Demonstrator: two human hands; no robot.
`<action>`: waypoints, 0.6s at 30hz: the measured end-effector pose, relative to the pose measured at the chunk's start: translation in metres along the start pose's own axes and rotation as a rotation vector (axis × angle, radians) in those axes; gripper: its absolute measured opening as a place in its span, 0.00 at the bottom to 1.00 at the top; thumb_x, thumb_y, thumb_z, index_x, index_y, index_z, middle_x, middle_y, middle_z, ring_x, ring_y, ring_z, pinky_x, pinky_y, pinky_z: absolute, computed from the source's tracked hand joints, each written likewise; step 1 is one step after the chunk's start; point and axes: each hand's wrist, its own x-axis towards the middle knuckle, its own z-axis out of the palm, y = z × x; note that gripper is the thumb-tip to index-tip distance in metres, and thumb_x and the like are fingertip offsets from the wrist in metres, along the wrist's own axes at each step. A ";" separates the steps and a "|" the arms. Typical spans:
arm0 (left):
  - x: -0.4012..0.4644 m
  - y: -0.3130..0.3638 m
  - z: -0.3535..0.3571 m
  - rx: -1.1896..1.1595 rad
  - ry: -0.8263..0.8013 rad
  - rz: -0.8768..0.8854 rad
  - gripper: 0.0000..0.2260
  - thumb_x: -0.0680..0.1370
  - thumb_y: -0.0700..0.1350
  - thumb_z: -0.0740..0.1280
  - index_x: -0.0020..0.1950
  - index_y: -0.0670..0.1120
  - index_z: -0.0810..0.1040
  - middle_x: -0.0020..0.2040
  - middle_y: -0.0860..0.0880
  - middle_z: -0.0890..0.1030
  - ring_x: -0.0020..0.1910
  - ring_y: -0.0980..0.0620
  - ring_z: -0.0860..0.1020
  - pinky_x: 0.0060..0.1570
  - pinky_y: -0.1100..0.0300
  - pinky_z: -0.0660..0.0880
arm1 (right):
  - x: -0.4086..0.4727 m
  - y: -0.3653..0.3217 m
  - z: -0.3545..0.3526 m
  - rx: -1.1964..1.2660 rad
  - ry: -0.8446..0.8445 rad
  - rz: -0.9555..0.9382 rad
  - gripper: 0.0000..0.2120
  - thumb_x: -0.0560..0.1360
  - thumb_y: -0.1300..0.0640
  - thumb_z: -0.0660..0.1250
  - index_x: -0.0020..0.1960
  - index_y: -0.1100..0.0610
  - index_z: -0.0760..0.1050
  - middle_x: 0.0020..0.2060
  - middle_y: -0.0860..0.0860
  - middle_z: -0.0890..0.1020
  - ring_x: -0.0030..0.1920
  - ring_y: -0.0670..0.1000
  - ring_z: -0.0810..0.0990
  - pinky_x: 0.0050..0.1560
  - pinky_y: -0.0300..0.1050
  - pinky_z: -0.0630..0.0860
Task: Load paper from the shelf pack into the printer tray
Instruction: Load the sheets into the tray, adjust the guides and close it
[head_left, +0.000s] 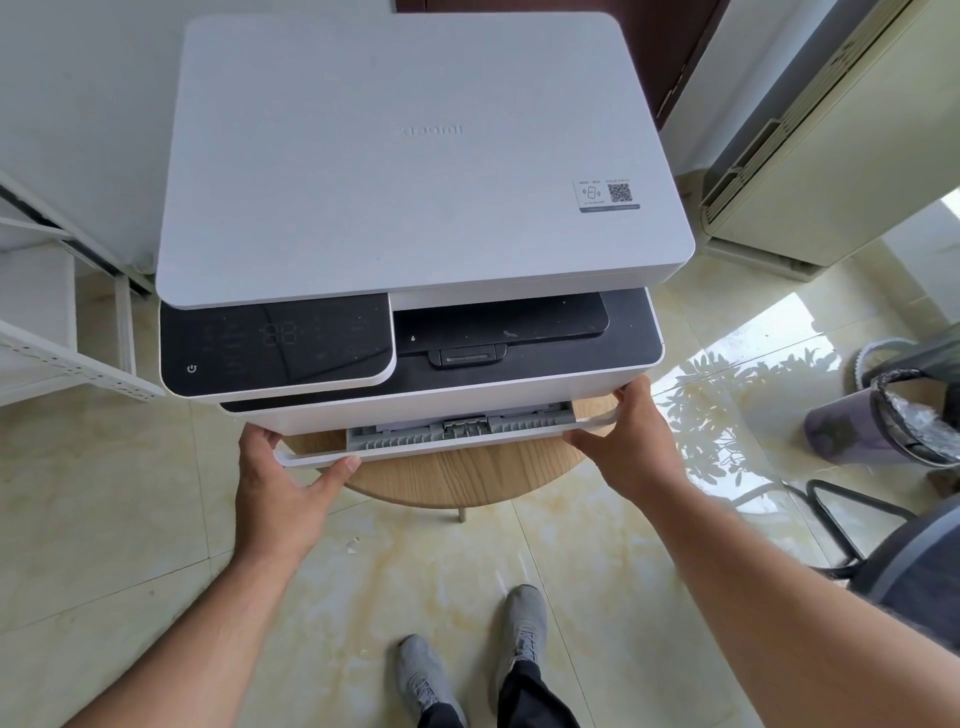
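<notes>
**Printer tray gripped at both ends**

The left hand (283, 486) is closed on the left end of the paper tray (457, 434), thumb laid along its front lip. The right hand (626, 439) is wrapped around the right end, fingers hidden behind the front panel. The tray is seen partly out of the printer (415, 171), its grey ribbed interior exposed; whether paper lies inside cannot be told. The white printer, with its dark control panel (275, 345) at the front left, is carried on a round wooden desk (457, 480). A white metal shelf (62, 358) is seen at the left; a lined bin (883, 415) stands on the tiled floor (130, 519) at the right. Grey shoes (524, 621) are visible below.
</notes>
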 end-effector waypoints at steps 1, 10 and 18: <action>0.000 0.001 0.000 -0.001 -0.001 0.001 0.36 0.68 0.48 0.83 0.68 0.49 0.65 0.68 0.47 0.76 0.64 0.47 0.75 0.59 0.54 0.71 | 0.000 -0.001 0.000 0.000 -0.001 0.001 0.37 0.70 0.54 0.82 0.71 0.49 0.63 0.68 0.48 0.79 0.67 0.58 0.77 0.57 0.54 0.77; -0.001 0.004 -0.001 0.003 0.004 0.008 0.36 0.68 0.48 0.83 0.68 0.48 0.66 0.67 0.46 0.76 0.62 0.47 0.75 0.58 0.53 0.73 | -0.003 -0.004 -0.001 0.007 0.007 0.002 0.39 0.70 0.54 0.82 0.72 0.49 0.62 0.70 0.48 0.78 0.69 0.58 0.77 0.60 0.58 0.79; 0.003 0.003 0.003 0.004 0.042 -0.018 0.34 0.67 0.51 0.83 0.64 0.49 0.65 0.61 0.50 0.75 0.56 0.46 0.76 0.54 0.48 0.78 | 0.000 -0.005 0.003 0.034 0.032 0.021 0.37 0.71 0.55 0.82 0.71 0.50 0.63 0.68 0.48 0.79 0.68 0.59 0.77 0.57 0.55 0.78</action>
